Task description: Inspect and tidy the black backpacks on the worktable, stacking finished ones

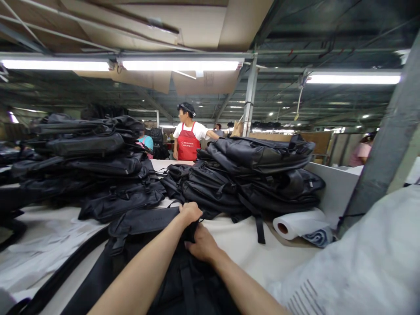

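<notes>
A black backpack [147, 236] with a flap and straps lies in front of me on the pale table [236, 238]. My left hand [190, 213] is closed on the right end of its flap, fingers curled out of sight. Just below and to the right, my right hand [203, 243] grips the black fabric at the bag's edge, its fingertips partly hidden under the cloth. Both hands are close together, almost touching. My forearms cover part of the bag's body.
Black bags are piled at the left [108, 166] and at the back right [256, 175]. A white roll [300, 223] lies near a metal post [377, 131]. A large white plastic sack [370, 262] fills the right front. A person in a red apron [189, 142] stands beyond the table.
</notes>
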`<state>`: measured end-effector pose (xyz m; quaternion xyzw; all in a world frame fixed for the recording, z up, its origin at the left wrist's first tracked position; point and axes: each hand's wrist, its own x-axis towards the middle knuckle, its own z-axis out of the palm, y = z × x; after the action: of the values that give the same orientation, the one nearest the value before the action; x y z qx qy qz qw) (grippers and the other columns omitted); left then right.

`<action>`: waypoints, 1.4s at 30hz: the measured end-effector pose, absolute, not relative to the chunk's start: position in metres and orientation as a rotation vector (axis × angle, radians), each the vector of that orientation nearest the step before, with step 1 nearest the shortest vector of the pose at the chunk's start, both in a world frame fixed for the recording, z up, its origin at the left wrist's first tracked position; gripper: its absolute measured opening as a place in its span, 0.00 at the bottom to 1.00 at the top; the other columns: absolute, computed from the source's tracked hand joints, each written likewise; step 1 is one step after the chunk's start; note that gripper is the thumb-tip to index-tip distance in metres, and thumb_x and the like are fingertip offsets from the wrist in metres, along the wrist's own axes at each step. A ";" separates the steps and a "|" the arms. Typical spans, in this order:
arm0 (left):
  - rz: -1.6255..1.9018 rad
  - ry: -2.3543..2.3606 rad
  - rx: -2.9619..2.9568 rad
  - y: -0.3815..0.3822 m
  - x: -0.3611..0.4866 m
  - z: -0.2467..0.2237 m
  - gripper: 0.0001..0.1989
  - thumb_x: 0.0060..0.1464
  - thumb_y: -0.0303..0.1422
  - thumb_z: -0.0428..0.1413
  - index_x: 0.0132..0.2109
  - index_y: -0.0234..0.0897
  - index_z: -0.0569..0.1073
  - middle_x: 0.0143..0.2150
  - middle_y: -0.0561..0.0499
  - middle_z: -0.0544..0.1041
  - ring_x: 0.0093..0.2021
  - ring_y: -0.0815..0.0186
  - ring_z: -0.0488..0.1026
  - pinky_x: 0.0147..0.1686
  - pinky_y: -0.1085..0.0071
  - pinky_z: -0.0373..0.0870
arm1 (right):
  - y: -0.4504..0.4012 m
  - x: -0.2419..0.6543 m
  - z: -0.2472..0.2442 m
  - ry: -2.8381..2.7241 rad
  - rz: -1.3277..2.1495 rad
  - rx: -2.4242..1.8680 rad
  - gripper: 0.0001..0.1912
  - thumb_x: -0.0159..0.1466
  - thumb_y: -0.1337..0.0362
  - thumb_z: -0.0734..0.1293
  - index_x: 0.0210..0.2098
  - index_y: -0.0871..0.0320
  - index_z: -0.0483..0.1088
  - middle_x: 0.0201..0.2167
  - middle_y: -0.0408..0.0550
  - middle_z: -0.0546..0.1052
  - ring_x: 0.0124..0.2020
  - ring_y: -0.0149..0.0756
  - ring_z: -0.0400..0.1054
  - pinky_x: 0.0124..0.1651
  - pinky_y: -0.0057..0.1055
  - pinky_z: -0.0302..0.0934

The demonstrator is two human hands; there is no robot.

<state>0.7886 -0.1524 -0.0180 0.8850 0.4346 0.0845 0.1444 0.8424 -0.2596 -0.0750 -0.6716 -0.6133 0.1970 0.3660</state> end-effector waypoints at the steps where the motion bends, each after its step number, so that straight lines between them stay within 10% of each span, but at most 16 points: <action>1: 0.265 1.264 2.550 -0.155 0.787 -0.019 0.14 0.59 0.39 0.54 0.45 0.33 0.72 0.46 0.47 0.75 0.46 0.61 0.72 0.49 0.56 0.69 | -0.258 0.838 -0.081 -1.548 0.416 -1.779 0.31 0.50 0.64 0.68 0.53 0.64 0.66 0.53 0.60 0.70 0.53 0.49 0.64 0.55 0.39 0.55; 5: 0.482 1.108 2.612 -0.166 0.770 -0.009 0.13 0.56 0.25 0.48 0.44 0.35 0.76 0.47 0.47 0.76 0.53 0.61 0.69 0.54 0.66 0.63 | -0.248 0.853 -0.080 -1.521 0.543 -1.809 0.05 0.50 0.64 0.69 0.27 0.58 0.73 0.28 0.46 0.75 0.35 0.41 0.68 0.38 0.33 0.58; 9: 0.652 0.798 2.693 -0.182 0.741 0.019 0.23 0.49 0.17 0.44 0.45 0.39 0.75 0.51 0.50 0.74 0.53 0.67 0.68 0.53 0.73 0.62 | -0.240 0.877 -0.060 -1.462 0.651 -1.756 0.15 0.53 0.60 0.66 0.14 0.57 0.62 0.15 0.38 0.62 0.23 0.31 0.59 0.29 0.29 0.52; 17: 0.327 1.129 2.330 -0.226 0.667 -0.008 0.06 0.50 0.26 0.46 0.32 0.37 0.67 0.23 0.56 0.69 0.21 0.68 0.69 0.21 0.74 0.62 | -0.239 0.854 -0.085 -1.284 0.683 -1.737 0.13 0.46 0.72 0.59 0.29 0.58 0.72 0.26 0.44 0.76 0.32 0.36 0.68 0.31 0.27 0.57; 26: 0.438 1.581 2.349 -0.232 0.651 -0.060 0.12 0.51 0.41 0.52 0.33 0.36 0.69 0.35 0.44 0.76 0.39 0.58 0.74 0.36 0.68 0.65 | -0.215 0.843 -0.079 -1.274 0.491 -1.880 0.11 0.53 0.65 0.61 0.31 0.61 0.74 0.35 0.55 0.78 0.40 0.45 0.71 0.38 0.32 0.60; 30: 0.422 1.586 2.343 -0.230 0.656 -0.059 0.07 0.53 0.33 0.50 0.34 0.36 0.70 0.40 0.42 0.77 0.45 0.54 0.73 0.40 0.65 0.64 | -0.225 0.840 -0.100 -1.280 0.359 -1.887 0.17 0.60 0.63 0.58 0.43 0.60 0.72 0.46 0.56 0.77 0.49 0.43 0.69 0.48 0.32 0.60; 37: 0.352 1.155 2.030 -0.246 0.624 -0.035 0.08 0.45 0.30 0.51 0.21 0.38 0.61 0.18 0.57 0.65 0.21 0.70 0.64 0.22 0.74 0.56 | -0.224 0.845 -0.119 -1.245 0.234 -1.957 0.19 0.62 0.63 0.59 0.52 0.52 0.69 0.51 0.51 0.75 0.54 0.41 0.66 0.51 0.33 0.58; 42: 0.460 0.971 1.777 -0.263 0.586 -0.023 0.10 0.40 0.40 0.52 0.25 0.38 0.62 0.27 0.51 0.75 0.26 0.67 0.69 0.21 0.75 0.57 | -0.223 0.844 -0.120 -1.249 0.210 -1.980 0.19 0.63 0.62 0.58 0.52 0.53 0.69 0.51 0.50 0.75 0.53 0.41 0.66 0.50 0.33 0.58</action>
<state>0.5856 -0.2634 -0.0234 0.7371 0.4029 0.1909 0.5078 0.8444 -0.2227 -0.1195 -0.7773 -0.4903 0.0824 0.3855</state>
